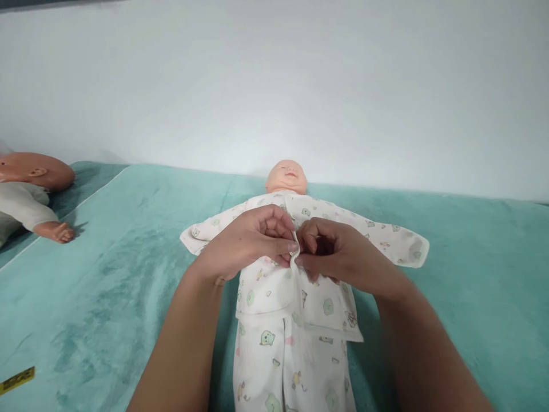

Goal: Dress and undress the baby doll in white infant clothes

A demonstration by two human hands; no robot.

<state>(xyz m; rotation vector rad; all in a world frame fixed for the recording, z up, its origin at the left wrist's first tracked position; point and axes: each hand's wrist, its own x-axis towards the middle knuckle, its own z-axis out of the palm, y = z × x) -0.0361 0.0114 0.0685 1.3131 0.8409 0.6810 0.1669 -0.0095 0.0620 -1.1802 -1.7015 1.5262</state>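
A baby doll [286, 177] lies on its back, head toward the wall, dressed in a white printed jacket [266, 289] and matching trousers [261, 366]. The jacket's sleeves stretch out to both sides. Over the chest, my left hand [261, 234] pinches the raised front edge of the jacket between thumb and fingers. My right hand [334, 249] grips the same edge from the other side, close to the left fingertips. The fingers hide whatever fastener may be there. Below the hands the lower jacket front hangs loose over the trousers.
A teal plush cover [128, 274] spreads under the doll. At the far left lies a second doll [47, 171] in a pale top, partly out of view. A yellow and black label [17, 380] is at the lower left. A pale wall [274, 86] rises behind.
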